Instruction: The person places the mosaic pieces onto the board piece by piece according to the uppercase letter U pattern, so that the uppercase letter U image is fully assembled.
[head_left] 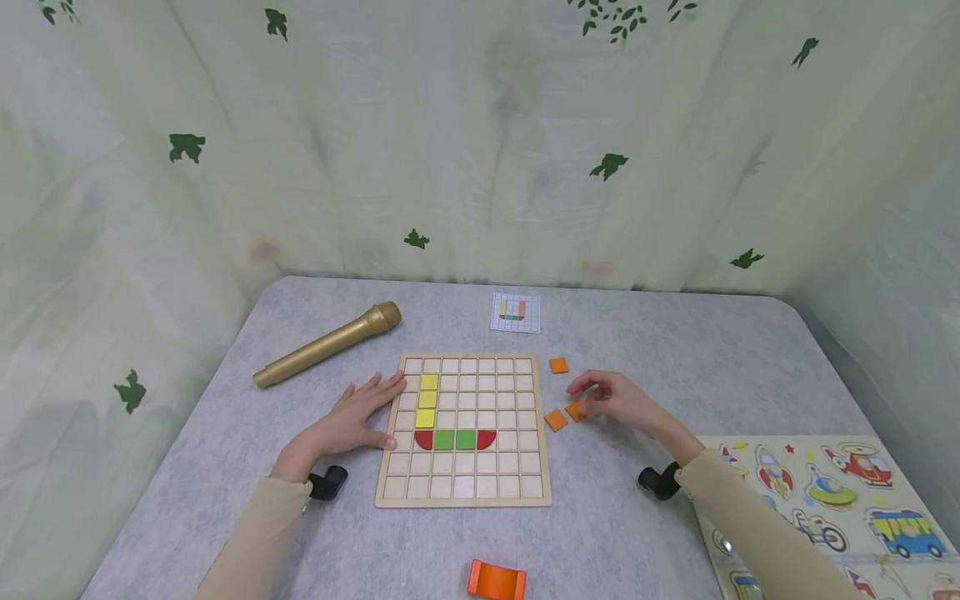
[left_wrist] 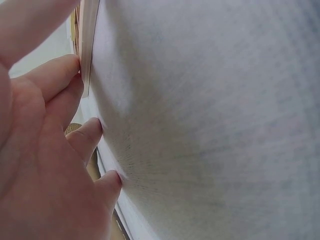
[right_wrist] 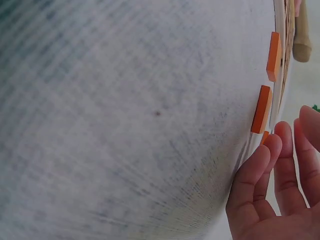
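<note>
A wooden grid board (head_left: 506, 493) lies on the table, bearing a column of yellow squares (head_left: 427, 400), two green squares (head_left: 454, 439) and a red quarter-round piece (head_left: 486, 439) at either end of the green pair. My left hand (head_left: 348, 423) rests with spread fingers on the board's left edge. To the right of the board lie three orange square tiles, one farther back (head_left: 558, 366) and two close together, the left one (head_left: 556, 420) uncovered. Over the other tile (head_left: 575, 411) my right hand (head_left: 618, 404) hovers or touches, its fingers loosely bent; in the right wrist view none is pinched.
A small pattern card (head_left: 515, 312) lies behind the board. The gold microphone (head_left: 330, 343) is at the back left. An orange curved block (head_left: 497, 580) sits at the front edge. Under the right forearm is a picture puzzle board (head_left: 810, 533).
</note>
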